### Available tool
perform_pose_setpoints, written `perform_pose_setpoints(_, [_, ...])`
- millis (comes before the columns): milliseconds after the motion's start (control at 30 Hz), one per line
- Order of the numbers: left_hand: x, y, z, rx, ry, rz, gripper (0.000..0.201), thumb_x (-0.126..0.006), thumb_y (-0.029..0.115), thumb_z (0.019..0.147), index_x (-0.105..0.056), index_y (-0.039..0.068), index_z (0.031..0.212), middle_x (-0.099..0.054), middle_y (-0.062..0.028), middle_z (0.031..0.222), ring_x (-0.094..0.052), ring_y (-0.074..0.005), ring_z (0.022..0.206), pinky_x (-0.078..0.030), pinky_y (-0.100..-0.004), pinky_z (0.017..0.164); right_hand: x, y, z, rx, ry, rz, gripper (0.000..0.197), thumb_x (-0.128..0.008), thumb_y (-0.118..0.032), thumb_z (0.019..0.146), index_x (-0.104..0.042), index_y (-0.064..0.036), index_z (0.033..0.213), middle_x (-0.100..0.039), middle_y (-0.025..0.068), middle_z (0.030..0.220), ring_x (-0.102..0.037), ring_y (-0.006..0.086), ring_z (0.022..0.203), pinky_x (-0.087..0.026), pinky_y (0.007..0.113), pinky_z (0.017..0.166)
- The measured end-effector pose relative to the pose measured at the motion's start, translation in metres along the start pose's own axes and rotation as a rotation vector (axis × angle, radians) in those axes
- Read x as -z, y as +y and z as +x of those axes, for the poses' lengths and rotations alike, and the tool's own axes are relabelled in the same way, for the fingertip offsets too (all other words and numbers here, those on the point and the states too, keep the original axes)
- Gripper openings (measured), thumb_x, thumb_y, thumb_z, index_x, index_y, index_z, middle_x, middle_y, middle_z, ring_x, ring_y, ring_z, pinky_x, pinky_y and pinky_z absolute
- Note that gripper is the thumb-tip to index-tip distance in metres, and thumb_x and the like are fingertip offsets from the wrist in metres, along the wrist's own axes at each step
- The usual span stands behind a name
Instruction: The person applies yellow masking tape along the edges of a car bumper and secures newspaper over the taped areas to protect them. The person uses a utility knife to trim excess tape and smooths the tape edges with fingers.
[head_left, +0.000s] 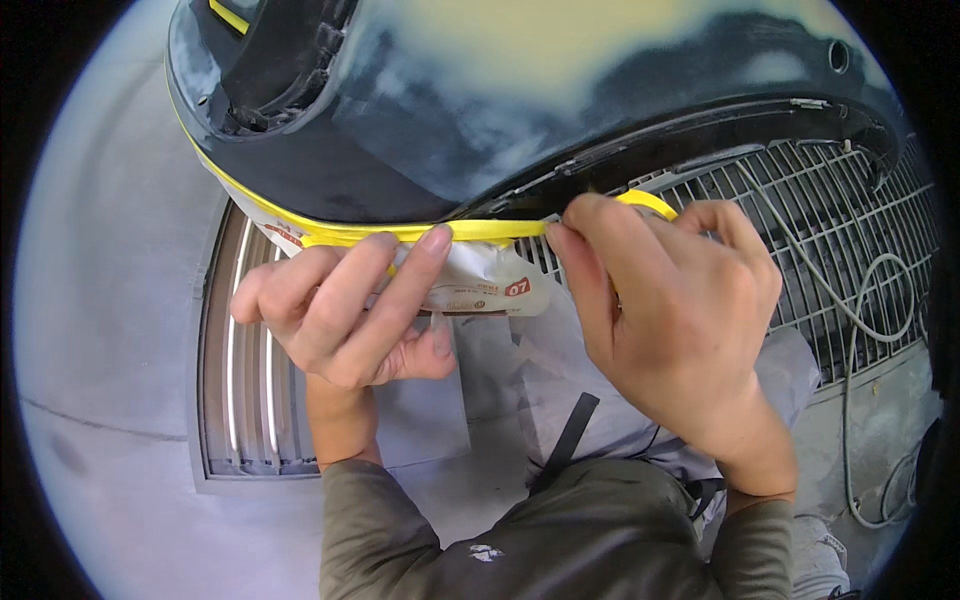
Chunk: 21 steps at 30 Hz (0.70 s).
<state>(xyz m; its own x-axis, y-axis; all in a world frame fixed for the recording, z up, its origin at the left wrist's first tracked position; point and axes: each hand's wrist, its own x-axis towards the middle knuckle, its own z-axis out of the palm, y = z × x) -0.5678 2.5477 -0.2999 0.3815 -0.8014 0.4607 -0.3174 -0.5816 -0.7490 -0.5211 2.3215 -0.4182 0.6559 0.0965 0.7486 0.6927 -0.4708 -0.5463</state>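
Note:
A strip of yellow masking tape (pixel 490 229) runs along the lower edge of a dark, partly sanded car bumper (pixel 430 140). The fingertips of my left hand (pixel 340 315) rest on this strip, its fingers stretched and the thumb apart below. Beneath the tape hangs a crinkled piece of translucent plastic film (pixel 485 285) with red print, partly covered by my left fingers. My right hand (pixel 675 300) is closed, pinching the tape at the right end of the strip. The yellow tape roll (pixel 650 203) shows behind its knuckles, mostly hidden by the hand.
A metal floor grate (pixel 820 210) lies under the bumper on the right, with a thin hose (pixel 850 390) looping over it. To the left, a framed panel with pale bars (pixel 250 390) sits in the grey floor (pixel 110 300). Grey sheeting (pixel 560 390) is near my lap.

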Motion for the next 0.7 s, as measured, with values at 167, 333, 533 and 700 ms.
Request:
perform_pose_setpoints(167, [0.003, 0.002, 0.002, -0.048, -0.042, 0.026, 0.048, -0.055, 0.057, 0.094, -0.088, 0.025, 0.108, -0.065, 0.0112, 0.104, -0.054, -0.0125, 0.09, -0.033, -0.0353, 0.094, -0.008, -0.002, 0.006, -0.153, 0.003, 0.171, 0.017, -0.08, -0.018, 0.092, -0.067, -0.0126, 0.083, -0.058, 0.0046, 0.056, -0.057, 0.0256, 0.046, -0.04, 0.037, 0.046])
perform_pose_setpoints(333, [0.0, 0.003, 0.015, -0.062, -0.072, 0.032, 0.043, -0.06, 0.056, 0.089, -0.086, 0.023, 0.1, -0.067, 0.0104, 0.1, -0.054, -0.0142, 0.088, -0.031, -0.0358, 0.092, -0.016, -0.004, 0.004, -0.213, 0.002, 0.293, 0.018, -0.077, -0.021, 0.093, -0.066, -0.012, 0.081, -0.058, 0.0065, 0.053, -0.06, 0.0295, 0.045, -0.043, 0.04, 0.046])
perform_pose_setpoints(533, [-0.009, 0.003, 0.022, -0.091, -0.08, 0.019, 0.034, -0.068, 0.051, 0.081, -0.082, 0.022, 0.093, -0.068, 0.0109, 0.099, -0.053, -0.0155, 0.087, -0.03, -0.036, 0.093, -0.031, -0.01, 0.0, -0.269, -0.001, 0.412, 0.015, -0.074, -0.025, 0.09, -0.068, -0.0137, 0.082, -0.063, 0.0097, 0.055, -0.066, 0.0371, 0.051, -0.052, 0.047, 0.049])
perform_pose_setpoints(700, [-0.015, 0.005, 0.018, -0.128, -0.016, 0.014, 0.033, -0.07, 0.05, 0.079, -0.081, 0.022, 0.092, -0.067, 0.0131, 0.099, -0.051, -0.015, 0.088, -0.029, -0.0364, 0.091, -0.053, -0.011, -0.007, -0.319, 0.12, 0.666, 0.006, -0.075, -0.008, 0.087, -0.07, -0.0054, 0.084, -0.054, 0.0059, 0.054, -0.056, 0.0157, 0.042, -0.037, 0.032, 0.045])
